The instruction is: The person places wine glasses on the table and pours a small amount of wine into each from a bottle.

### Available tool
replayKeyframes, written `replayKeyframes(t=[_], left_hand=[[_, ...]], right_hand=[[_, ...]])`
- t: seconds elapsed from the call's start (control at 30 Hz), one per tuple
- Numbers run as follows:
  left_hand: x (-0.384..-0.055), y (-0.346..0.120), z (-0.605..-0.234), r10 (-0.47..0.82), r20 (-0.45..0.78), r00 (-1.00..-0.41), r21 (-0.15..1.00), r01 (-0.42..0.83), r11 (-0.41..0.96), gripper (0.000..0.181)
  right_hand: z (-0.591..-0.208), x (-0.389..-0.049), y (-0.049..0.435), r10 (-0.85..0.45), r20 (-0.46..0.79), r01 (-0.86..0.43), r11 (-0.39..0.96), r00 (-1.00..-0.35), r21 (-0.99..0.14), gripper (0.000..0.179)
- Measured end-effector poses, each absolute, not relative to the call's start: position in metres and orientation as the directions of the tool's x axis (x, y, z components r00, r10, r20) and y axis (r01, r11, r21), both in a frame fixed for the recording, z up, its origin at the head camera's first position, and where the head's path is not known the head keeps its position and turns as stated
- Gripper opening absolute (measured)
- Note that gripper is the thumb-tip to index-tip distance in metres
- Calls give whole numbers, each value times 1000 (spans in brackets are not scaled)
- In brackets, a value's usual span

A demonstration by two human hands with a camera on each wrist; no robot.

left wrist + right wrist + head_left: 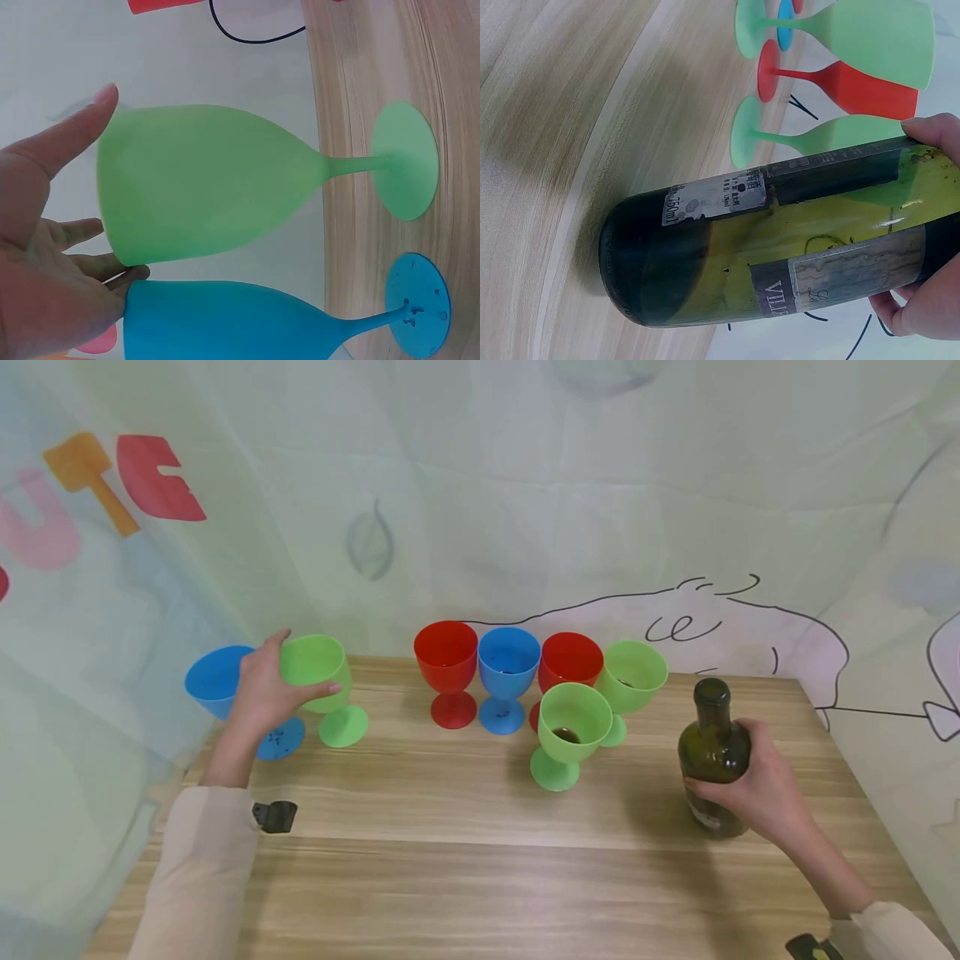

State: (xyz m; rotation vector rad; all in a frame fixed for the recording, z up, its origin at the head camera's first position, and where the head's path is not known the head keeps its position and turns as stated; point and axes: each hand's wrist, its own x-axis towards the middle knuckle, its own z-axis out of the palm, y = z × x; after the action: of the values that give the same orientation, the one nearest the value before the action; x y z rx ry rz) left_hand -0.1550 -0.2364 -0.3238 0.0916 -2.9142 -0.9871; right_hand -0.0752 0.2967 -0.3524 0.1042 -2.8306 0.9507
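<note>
On the left, my left hand (266,685) reaches around the rim of a light green goblet (210,184), thumb on one side and fingers on the other. The thumb and fingers look fairly straight. That goblet's foot rests on the table, next to a blue goblet (225,319) whose bowl the fingers overlap. My right hand (765,785) grips a dark green glass wine bottle (727,255) around its body, thumb at the front. The bottle has worn labels, and dark liquid shows in its lower part. Its base is close over the wooden table.
Mid-table stand a red goblet (446,660), a blue goblet (508,664), another red goblet (572,653) and a green goblet (633,668). In front of them is a green goblet (573,718) holding a little dark liquid. A printed cloth (480,552) hangs behind the wooden table (450,885).
</note>
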Motion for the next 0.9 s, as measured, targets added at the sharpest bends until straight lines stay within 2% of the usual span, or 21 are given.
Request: replayKeyframes(t=[0.27,0.9], left_hand=[[-156,-237,-326,-70,49,-996,602,-26,798,97],[-156,-236,-330,-65,72,-995,594,-9,804,96]], right_hand=[[-352,-75,297,-21,163,-115,794,-986,-596,88],[-353,-75,297,-28,177,-129,801,-984,-585,87]])
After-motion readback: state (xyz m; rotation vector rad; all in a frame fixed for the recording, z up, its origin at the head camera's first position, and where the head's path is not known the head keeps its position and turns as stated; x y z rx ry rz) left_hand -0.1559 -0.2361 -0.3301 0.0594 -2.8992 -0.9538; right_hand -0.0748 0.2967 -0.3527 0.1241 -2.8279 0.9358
